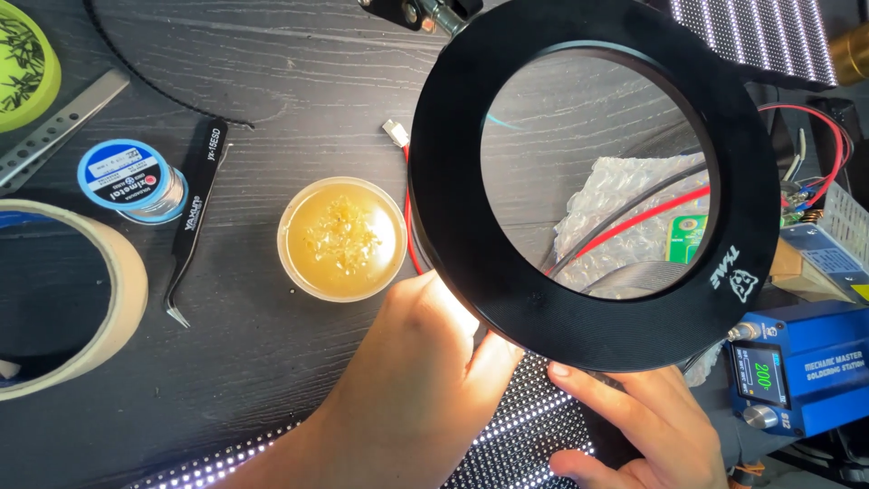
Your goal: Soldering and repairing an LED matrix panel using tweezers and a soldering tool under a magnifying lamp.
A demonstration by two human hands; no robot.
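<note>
- A person's left hand [407,380] is resting under the lower rim of a black ring-lit magnifier lamp [453,226], brightly lit by its glow; whether its fingers are closing on anything cannot be told, since the lamp is hiding them.
- The right hand [647,421] is lying with fingers loosely curled and thumb stretched along a dotted LED panel [534,426] at the bottom of the frame, just beneath the lamp, gripping nothing that is showing.
- Through the lens, bubble wrap [625,195], a red wire [647,217] and a green circuit board [688,237] are showing.
- A round tub of amber flux [342,238] is sitting just left of the lamp, with black tweezers [195,213], a blue solder spool [133,179] and a roll of masking tape [127,299] lying further left on the dark wooden table [299,81].
- A blue soldering station [806,367] is glowing at the right edge.
</note>
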